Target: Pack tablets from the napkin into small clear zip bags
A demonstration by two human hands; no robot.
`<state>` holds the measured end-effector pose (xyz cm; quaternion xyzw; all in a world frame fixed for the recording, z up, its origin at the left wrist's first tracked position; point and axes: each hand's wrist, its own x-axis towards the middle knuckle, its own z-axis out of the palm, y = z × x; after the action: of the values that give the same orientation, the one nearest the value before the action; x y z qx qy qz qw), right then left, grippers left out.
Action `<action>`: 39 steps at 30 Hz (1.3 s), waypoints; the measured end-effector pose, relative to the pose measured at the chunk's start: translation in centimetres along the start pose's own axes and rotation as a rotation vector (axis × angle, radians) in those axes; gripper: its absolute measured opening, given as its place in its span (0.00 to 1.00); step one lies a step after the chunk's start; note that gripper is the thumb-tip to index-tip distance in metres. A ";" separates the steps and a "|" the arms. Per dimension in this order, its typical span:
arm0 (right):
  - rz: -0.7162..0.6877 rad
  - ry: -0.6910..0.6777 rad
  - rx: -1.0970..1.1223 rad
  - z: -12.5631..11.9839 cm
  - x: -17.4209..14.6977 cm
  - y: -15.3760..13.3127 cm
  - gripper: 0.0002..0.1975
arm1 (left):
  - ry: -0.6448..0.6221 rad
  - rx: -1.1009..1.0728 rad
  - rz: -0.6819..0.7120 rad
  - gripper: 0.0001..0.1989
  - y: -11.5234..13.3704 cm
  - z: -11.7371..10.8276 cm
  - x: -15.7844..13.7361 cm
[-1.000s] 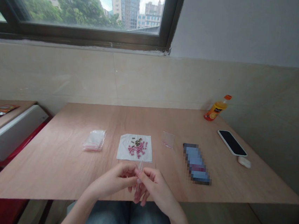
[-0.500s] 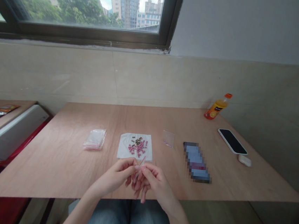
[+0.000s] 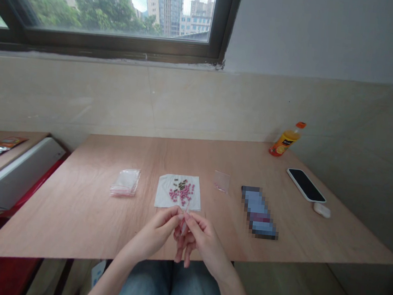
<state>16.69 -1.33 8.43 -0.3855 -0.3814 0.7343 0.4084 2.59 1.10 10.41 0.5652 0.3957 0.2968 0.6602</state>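
Between my two hands, just over the table's near side, is a small clear plastic bag with a pinkish edge. My left hand pinches it from one side with thumb and forefinger. From the other side my right hand grips it the same way, its lower fingers hanging curled below. Most of the bag is hidden by my fingers. Right beyond my fingertips lies a white sheet bearing several small pink pieces and several dark capsule-like pieces.
A stack of clear bags lies left of the sheet. To its right are a small bag with pink bits inside, a pixelated phone, a white-edged phone, a white case and an orange drink bottle.
My hands have drawn slightly closer together around the bag, and its pink edge, which slanted above my fingertips, now stands more upright. The things on the table have stayed put.
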 end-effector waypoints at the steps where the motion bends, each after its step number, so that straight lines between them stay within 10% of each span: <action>1: -0.009 0.007 -0.004 0.0 0.0 0.0 0.26 | 0.016 -0.013 0.007 0.17 -0.1 0.2 0.1; 20: -0.179 0.172 -0.200 0.8 -0.5 0.4 0.24 | 0.117 0.003 0.070 0.21 -1.4 1.4 0.5; 28: -0.182 0.218 -0.297 0.5 -0.5 0.3 0.24 | 0.226 0.362 0.177 0.19 -1.7 1.2 0.2; 39: -0.232 0.188 -0.235 0.6 -0.3 0.4 0.22 | 0.232 0.160 0.175 0.18 -2.0 1.9 0.0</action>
<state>16.20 -1.92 8.39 -0.4510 -0.4666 0.5935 0.4762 4.13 -0.28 8.50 0.6102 0.4408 0.3841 0.5347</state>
